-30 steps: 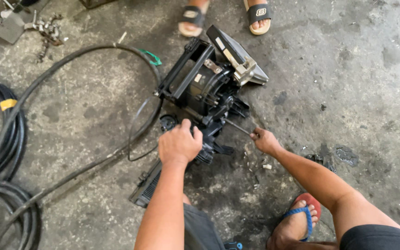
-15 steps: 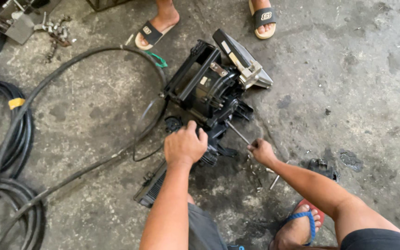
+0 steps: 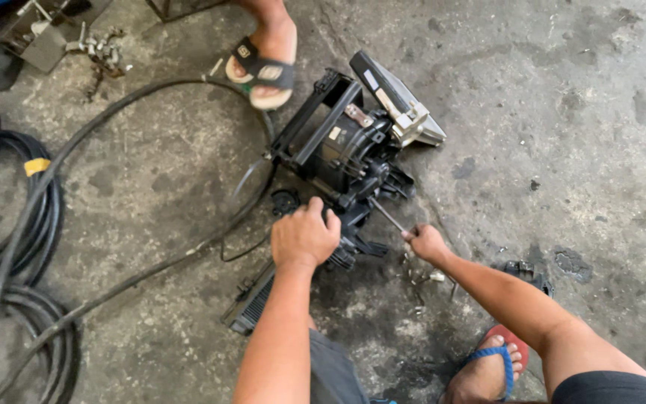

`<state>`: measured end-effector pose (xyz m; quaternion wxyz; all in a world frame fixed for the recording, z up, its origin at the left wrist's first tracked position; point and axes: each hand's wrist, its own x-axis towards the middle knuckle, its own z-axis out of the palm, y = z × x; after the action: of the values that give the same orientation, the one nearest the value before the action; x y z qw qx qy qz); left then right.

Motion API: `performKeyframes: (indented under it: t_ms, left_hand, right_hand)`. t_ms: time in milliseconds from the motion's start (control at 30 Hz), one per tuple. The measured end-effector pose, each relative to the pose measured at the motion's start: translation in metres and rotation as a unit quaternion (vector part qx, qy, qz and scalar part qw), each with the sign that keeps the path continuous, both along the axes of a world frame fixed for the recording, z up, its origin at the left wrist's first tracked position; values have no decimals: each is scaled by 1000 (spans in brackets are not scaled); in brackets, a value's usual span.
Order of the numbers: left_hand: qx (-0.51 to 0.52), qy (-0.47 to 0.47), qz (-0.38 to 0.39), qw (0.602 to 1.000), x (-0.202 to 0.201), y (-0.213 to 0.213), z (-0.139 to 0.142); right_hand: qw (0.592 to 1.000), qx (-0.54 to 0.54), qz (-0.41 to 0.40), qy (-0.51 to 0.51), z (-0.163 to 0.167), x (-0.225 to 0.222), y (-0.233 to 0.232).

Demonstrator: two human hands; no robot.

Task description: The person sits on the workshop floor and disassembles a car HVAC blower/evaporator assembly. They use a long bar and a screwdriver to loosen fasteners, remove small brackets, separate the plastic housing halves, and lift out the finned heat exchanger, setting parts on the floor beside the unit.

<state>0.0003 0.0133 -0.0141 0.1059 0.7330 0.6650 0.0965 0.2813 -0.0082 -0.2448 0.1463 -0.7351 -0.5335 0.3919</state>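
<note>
A black motor assembly (image 3: 342, 150) with a grey metal plate (image 3: 401, 105) on its far end lies on the stained concrete floor. My left hand (image 3: 304, 233) is closed on the black part at its near end. My right hand (image 3: 426, 242) grips a slim screwdriver (image 3: 387, 215) whose tip reaches into the assembly. A black ribbed part (image 3: 252, 308) lies by my left forearm.
Another person's sandalled foot (image 3: 265, 63) stands just behind the assembly. Thick black hoses (image 3: 9, 247) coil at the left, and one cable (image 3: 136, 97) arcs toward the assembly. Metal parts (image 3: 99, 49) lie at the top left. Small screws (image 3: 428, 277) sit near my right hand. My sandalled foot (image 3: 487, 366) is at the bottom.
The other person's foot has stepped closer to the assembly. My hands stay on the assembly and the screwdriver, and the view has shifted slightly.
</note>
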Motion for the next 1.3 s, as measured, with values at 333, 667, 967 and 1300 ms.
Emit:
performKeyframes:
  t_ms: [333,667,967,1300]
  left_hand:
    - [4,-4,0,1000,0,-1,-1]
    - [-14,8,3,1000,2,-1,2]
    - [-6,6,3,1000,3,-1,5]
    - [-5,13,9,1000,5,-5,5]
  right_hand:
    - [980,-132,-75,131,6,-7,2]
    - [956,-134,-125,230,15,-5,0]
    - [984,129,-30,-116,21,-23,6]
    - [996,19,-16,-84,25,-15,19]
